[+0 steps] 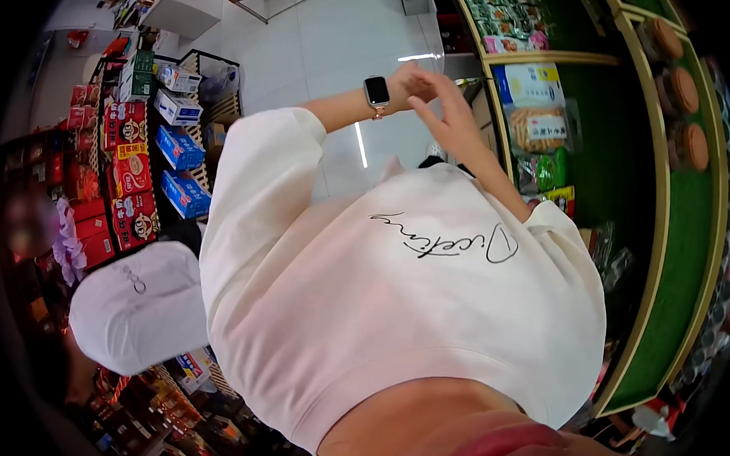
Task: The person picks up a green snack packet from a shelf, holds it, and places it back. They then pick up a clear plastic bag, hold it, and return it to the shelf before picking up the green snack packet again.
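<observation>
White cotton sweatshirt (394, 311) with black script lies nearest. Beyond it, the left hand (410, 82), wearing a square black smartwatch (377, 91), has its fingers partly hidden, so their state cannot be told. The right hand (451, 126) lays stretched, empty fingers on it, near the green shelf (682, 234).

Square dark smartwatch (377, 91), perhaps pinkish strap, wrist-worn
</observation>
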Demonstrator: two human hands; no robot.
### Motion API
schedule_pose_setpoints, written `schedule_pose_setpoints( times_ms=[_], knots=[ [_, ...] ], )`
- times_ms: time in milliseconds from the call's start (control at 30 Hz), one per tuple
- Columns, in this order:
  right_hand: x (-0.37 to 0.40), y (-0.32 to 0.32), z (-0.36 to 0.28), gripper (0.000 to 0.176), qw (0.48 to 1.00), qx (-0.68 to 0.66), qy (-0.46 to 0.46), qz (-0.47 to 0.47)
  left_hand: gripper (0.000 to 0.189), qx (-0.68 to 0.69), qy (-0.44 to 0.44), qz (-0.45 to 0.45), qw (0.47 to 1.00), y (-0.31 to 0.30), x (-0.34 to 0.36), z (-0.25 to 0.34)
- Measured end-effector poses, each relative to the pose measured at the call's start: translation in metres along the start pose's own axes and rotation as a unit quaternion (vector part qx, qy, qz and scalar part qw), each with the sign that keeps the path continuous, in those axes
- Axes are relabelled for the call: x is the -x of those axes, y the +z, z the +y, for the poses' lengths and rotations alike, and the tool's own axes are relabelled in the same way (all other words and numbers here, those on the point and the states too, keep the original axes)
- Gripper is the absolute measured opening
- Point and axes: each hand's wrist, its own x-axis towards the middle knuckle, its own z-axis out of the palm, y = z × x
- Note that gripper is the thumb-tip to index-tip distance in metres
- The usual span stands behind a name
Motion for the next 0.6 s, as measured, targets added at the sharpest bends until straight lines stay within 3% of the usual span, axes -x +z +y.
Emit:
schedule_pose_setpoints(
  times_ms=[33,100,133,167,200,300,433,467,533,600],
  knots=[
    [-0.021,0.001,0.000,0.034,0.997,0.021,-0.070,-0.014,0.011,0.068,0.034,0.070,0.995,0.001,-0.015,-0.024],
    [-0.057,0.000,0.002,0.035,0.994,0.027,-0.100,-0.028,0.014,0.031,0.005,-0.019,0.999,-0.004,-0.030,-0.046],
    [-0.067,0.001,0.004,0.035,0.993,0.029,-0.111,-0.039,0.015,-0.076,-0.058,-0.175,0.980,-0.034,-0.053,-0.040],
    [-0.073,0.004,0.009,0.035,0.996,-0.013,-0.081,-0.035,0.017,-0.182,-0.119,-0.322,0.922,-0.052,-0.068,-0.041],
    [-0.082,0.007,0.017,0.035,0.996,-0.051,-0.059,-0.032,0.015,-0.132,-0.060,-0.189,0.971,-0.056,-0.063,-0.058],
    [-0.113,0.012,0.034,0.036,0.995,-0.052,-0.077,-0.024,0.013,-0.221,-0.067,-0.218,0.948,-0.052,-0.066,-0.090],
    [-0.146,0.019,0.049,0.038,0.995,-0.068,-0.054,-0.043,0.011,-0.193,-0.121,-0.276,0.934,-0.055,-0.072,-0.123],
    [-0.154,0.023,0.054,0.039,0.996,-0.070,-0.044,-0.040,0.011,-0.157,-0.089,-0.228,0.957,-0.058,-0.069,-0.135],
    [-0.174,0.033,0.073,0.040,0.995,-0.073,-0.022,-0.057,0.011,-0.169,-0.090,-0.268,0.944,-0.060,-0.069,-0.161],
    [-0.199,0.039,0.085,0.040,0.994,0.020,-0.087,-0.057,0.011,-0.163,-0.127,-0.353,0.912,-0.061,-0.077,-0.185]
  ],
)
